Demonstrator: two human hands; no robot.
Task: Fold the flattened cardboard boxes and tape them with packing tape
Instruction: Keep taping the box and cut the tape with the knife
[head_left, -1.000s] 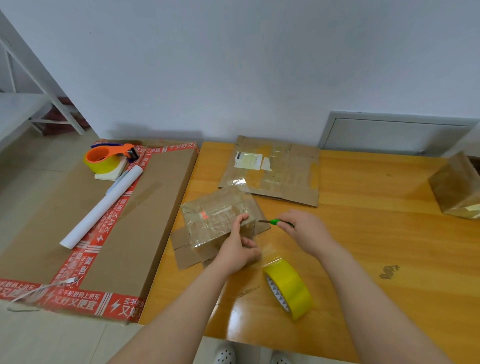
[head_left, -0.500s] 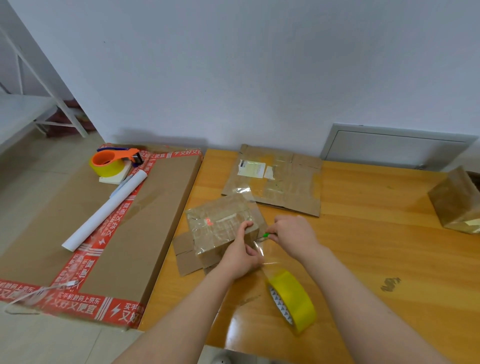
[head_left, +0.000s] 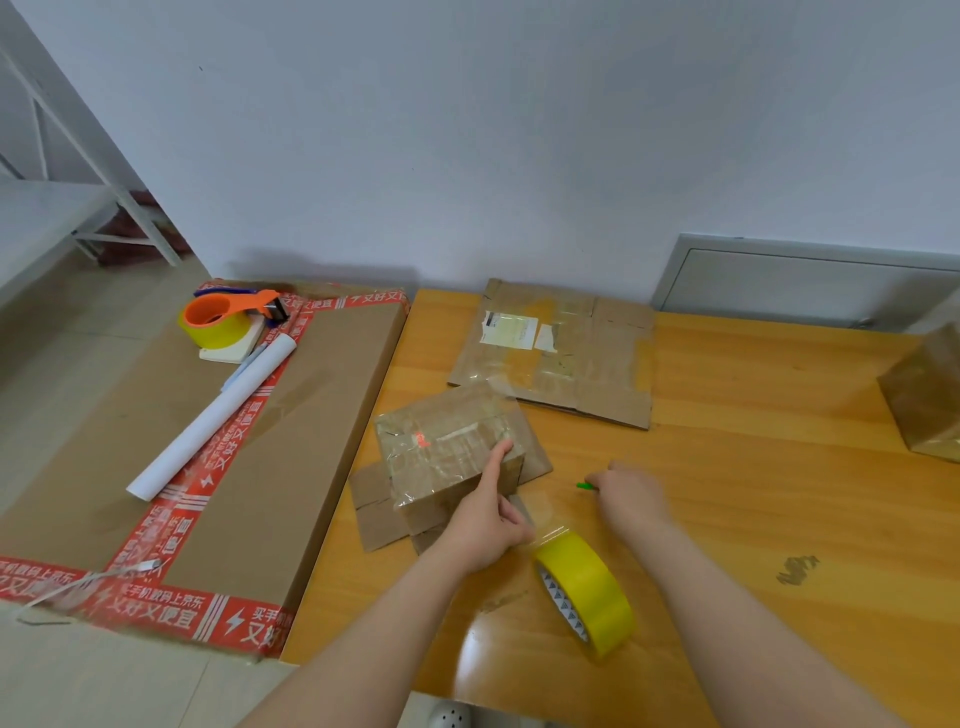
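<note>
Head camera looks down on a small cardboard box (head_left: 447, 447), which sits on the left part of an orange-varnished wooden table (head_left: 753, 493). It is a squat brown block, its top and front wrapped in glossy, wrinkled clear tape, with a small red mark on top. Loose cardboard flaps spread flat on the table from under it.

The left hand (head_left: 488, 519) is at the box's near right corner. Its forefinger is stretched straight and presses on the top by the right edge, while its thumb points towards the tape roll. I cannot quite tell whether the thumb touches the film there. The right hand (head_left: 631, 499), right of the box and apart from it, is curled round a green-tipped tool (head_left: 584, 486), of which only the green tip shows.

Just in front of the box and to its right, a yellow tape roll (head_left: 587, 592) stands on edge, with a tongue of clear film lifting from its top.

Behind the box lies a flattened cardboard box (head_left: 561, 358), creased and taped over, with a torn white label. Far to the right stands another brown box (head_left: 924, 400), cut off by the frame.

Left of the box a large flat carton (head_left: 291, 467) edged in red printed tape adjoins the table. It carries a white paper tube (head_left: 218, 415) and an orange dispenser (head_left: 228, 314) loaded with yellow tape.
</note>
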